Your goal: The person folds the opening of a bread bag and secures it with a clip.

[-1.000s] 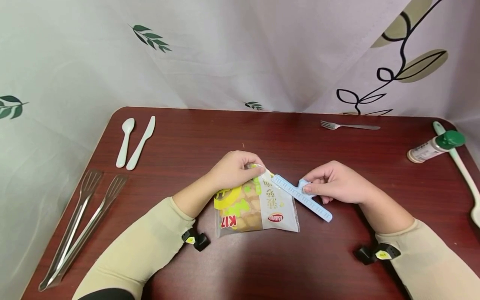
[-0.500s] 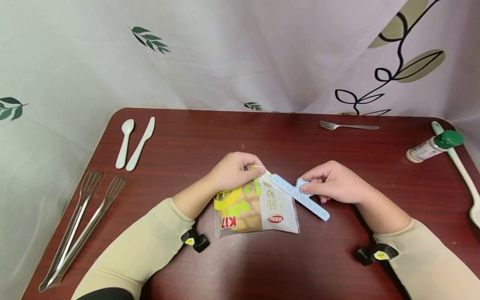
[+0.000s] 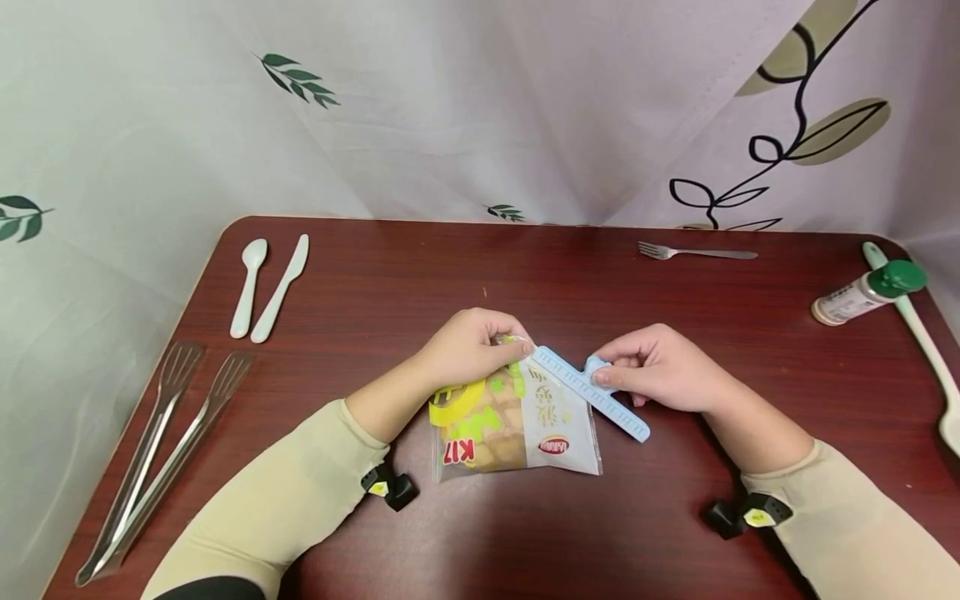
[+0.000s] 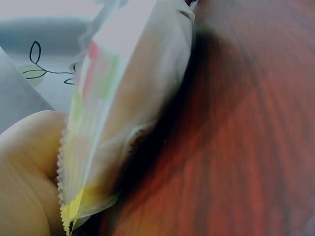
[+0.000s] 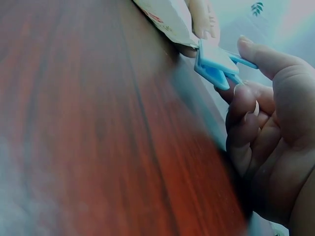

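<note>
My left hand [image 3: 480, 346] pinches the upper corner of a clear and white snack bag [image 3: 517, 425] with tan pieces inside. The bag hangs tilted above the table in the left wrist view, its crimped edge [image 4: 64, 182] beside the palm. My right hand [image 3: 663, 371] pinches the handle of a light blue bag clip [image 3: 588, 392] between thumb and fingers. From the right wrist view, the clip [image 5: 216, 61] is seen end-on, with a gap between its two long bars. Its upper left end overlaps the bag's edge near my left fingertips; whether the bag lies between the bars I cannot tell.
A white spoon [image 3: 249, 287] and white knife [image 3: 282, 287] lie at the back left, metal tongs [image 3: 161, 462] in front of them. A fork [image 3: 697, 252] lies at the back. A green-capped shaker bottle [image 3: 855, 302] rests by a long pale-handled utensil [image 3: 926, 342] on the right.
My right hand has moved the clip slightly left, further over the bag's edge. My left hand and the bag have shifted slightly down in view.
</note>
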The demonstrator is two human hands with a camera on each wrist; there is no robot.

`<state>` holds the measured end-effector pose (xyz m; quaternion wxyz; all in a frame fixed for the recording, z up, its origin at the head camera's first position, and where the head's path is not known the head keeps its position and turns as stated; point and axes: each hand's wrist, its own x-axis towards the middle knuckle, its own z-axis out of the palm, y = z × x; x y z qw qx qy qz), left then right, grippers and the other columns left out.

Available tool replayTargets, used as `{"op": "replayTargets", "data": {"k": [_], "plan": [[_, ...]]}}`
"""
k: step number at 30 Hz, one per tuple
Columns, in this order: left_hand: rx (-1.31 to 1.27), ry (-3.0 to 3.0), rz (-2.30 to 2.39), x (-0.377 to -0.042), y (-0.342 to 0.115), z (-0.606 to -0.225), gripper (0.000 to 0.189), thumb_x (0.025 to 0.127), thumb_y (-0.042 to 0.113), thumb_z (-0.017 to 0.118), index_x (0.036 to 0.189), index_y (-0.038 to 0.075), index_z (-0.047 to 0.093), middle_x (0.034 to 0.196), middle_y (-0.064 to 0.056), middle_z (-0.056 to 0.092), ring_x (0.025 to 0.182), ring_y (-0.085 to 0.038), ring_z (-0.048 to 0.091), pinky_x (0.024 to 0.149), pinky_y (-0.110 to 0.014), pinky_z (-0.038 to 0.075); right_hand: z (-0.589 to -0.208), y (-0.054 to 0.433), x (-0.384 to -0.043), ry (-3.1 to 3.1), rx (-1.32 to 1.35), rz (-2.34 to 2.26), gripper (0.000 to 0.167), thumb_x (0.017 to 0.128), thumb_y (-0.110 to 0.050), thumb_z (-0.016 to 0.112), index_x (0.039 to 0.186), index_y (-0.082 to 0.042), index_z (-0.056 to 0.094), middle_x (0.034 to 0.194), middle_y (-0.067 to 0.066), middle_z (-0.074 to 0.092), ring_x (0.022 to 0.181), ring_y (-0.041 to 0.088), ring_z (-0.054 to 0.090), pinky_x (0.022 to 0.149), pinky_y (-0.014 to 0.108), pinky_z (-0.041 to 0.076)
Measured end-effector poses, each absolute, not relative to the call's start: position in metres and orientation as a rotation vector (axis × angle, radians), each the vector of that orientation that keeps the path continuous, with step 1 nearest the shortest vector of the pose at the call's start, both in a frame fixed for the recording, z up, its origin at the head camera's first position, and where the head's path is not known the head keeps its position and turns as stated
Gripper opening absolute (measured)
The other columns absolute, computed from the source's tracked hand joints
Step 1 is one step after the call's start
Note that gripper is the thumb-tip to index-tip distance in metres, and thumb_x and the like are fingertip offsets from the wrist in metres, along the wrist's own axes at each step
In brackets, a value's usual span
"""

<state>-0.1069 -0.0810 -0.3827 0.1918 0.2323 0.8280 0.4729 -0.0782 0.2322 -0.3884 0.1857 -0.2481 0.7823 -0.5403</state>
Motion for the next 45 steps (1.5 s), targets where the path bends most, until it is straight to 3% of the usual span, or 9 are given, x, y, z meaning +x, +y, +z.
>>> {"op": "replayTargets", "data": {"k": [12,19,27,35,45], "plan": [[0.649,2.326,1.315,-0.106,-0.083,-0.382,0.016,0.102,0.024,0.068,0.101,0.019,0.083,0.080,0.011,0.075,0.080,-0.011,0.070,0.072,-0.031,0.052,-0.389,0.225,-0.074,2.250,-0.657,-1.557,0.012,0.094,0.001,0.078,0.104,-0.005,0.082,0.066,0.003,0.069,0.048,0.014,0.056,0.045,0.027,0.048],[0.668,2.308,1.298,-0.108,-0.084,-0.384,0.024,0.105,0.024,0.063,0.110,0.016,0.085,0.088,0.012,0.078,0.085,-0.009,0.072,0.076,-0.031,0.055,-0.389,0.218,-0.070,2.295,-0.588,-1.562,0.012,0.097,-0.002,0.076,0.108,-0.002,0.081,0.070,0.002,0.071,0.050,0.014,0.058,0.047,0.027,0.051],[0.651,2.296,1.302,-0.108,-0.084,-0.383,0.026,0.107,0.022,0.060,0.111,0.016,0.085,0.090,0.011,0.078,0.080,-0.010,0.072,0.069,-0.029,0.053,-0.389,0.210,-0.067,2.327,-0.515,-1.588,0.012,0.098,-0.004,0.076,0.108,-0.002,0.081,0.073,0.002,0.073,0.053,0.013,0.060,0.049,0.027,0.052],[0.711,2.349,1.263,-0.107,-0.084,-0.382,0.027,0.108,0.026,0.059,0.115,0.019,0.084,0.090,0.014,0.077,0.084,-0.006,0.072,0.076,-0.031,0.055,-0.388,0.208,-0.066,2.331,-0.498,-1.586,0.011,0.098,-0.004,0.076,0.107,-0.002,0.080,0.076,0.002,0.075,0.055,0.012,0.062,0.050,0.028,0.054],[0.682,2.366,1.280,-0.109,-0.083,-0.384,0.022,0.107,0.029,0.062,0.106,0.021,0.083,0.085,0.014,0.075,0.079,-0.009,0.068,0.073,-0.031,0.052,-0.389,0.211,-0.068,2.311,-0.504,-1.595,0.011,0.096,-0.003,0.077,0.107,-0.001,0.080,0.071,0.005,0.070,0.053,0.012,0.058,0.050,0.026,0.051]]}}
